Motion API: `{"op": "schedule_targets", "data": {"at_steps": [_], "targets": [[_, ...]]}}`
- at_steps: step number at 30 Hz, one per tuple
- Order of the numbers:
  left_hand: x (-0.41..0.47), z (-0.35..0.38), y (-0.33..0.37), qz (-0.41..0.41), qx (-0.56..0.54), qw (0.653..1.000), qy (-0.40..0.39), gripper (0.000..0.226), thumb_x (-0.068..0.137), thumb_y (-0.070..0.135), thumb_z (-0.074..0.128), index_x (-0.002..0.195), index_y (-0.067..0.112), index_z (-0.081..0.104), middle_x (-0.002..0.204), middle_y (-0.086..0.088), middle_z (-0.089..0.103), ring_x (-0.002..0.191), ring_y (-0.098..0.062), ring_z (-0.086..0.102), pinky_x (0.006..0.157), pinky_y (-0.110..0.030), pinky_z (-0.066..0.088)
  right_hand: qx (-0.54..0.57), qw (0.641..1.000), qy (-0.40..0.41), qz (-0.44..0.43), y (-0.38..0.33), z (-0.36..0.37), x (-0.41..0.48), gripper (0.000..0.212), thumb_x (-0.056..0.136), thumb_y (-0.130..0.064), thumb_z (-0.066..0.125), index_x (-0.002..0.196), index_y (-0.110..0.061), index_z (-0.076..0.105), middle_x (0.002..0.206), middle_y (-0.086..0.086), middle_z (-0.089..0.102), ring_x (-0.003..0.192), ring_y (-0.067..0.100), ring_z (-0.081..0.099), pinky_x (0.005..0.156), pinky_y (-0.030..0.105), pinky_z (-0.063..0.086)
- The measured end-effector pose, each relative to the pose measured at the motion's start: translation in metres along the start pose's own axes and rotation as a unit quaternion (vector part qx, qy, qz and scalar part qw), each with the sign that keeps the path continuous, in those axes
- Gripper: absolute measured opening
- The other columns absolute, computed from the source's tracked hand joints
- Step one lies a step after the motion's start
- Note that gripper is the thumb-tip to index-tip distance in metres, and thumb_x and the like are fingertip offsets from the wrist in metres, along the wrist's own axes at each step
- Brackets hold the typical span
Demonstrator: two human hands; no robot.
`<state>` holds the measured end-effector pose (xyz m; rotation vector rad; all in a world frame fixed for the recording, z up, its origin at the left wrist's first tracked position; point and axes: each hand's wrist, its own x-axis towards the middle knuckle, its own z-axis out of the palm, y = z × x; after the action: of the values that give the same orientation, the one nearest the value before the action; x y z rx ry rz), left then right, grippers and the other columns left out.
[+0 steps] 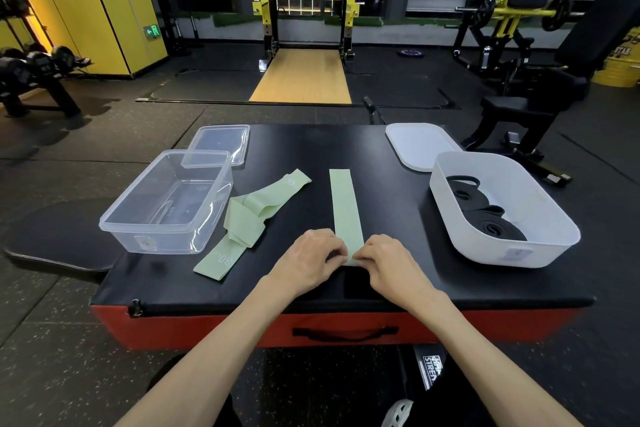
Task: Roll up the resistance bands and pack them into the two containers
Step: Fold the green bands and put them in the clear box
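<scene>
Near end of green band (344,208) (laid flat, pointing away) pinched by curled fingers of left hand (308,253) and right hand (388,260) on black padded box (346,142). Clear container (162,240) set left; rolled black bands (491,225) held in white container (485,253), right.

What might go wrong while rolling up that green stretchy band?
The left hand and right hand pinch only the near end of the straight pale green rubber band; the start may slip and unroll, or roll crooked. The other pale green bands lie tangled beside the clear plastic container, so they may snag when lifted.
</scene>
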<state>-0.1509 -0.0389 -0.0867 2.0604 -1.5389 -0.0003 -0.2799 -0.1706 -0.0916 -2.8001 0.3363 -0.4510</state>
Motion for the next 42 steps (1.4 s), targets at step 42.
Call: {"op": "schedule_targets", "data": {"at_steps": [42], "targets": [[0.004,0.006,-0.011,0.014,0.031,0.999,-0.032,0.019,0.095,0.026,0.055,0.099,0.012,0.068,0.089,-0.003,0.060,0.084,-0.019,0.056,0.078,-0.032,0.046,0.002,0.997,0.058,-0.050,0.008,0.006,-0.001,0.015,0.082,-0.011,0.070,0.097,-0.007,0.069,0.092,0.003,0.060,0.085,0.022,0.054,0.075,0.028,0.047]]}}
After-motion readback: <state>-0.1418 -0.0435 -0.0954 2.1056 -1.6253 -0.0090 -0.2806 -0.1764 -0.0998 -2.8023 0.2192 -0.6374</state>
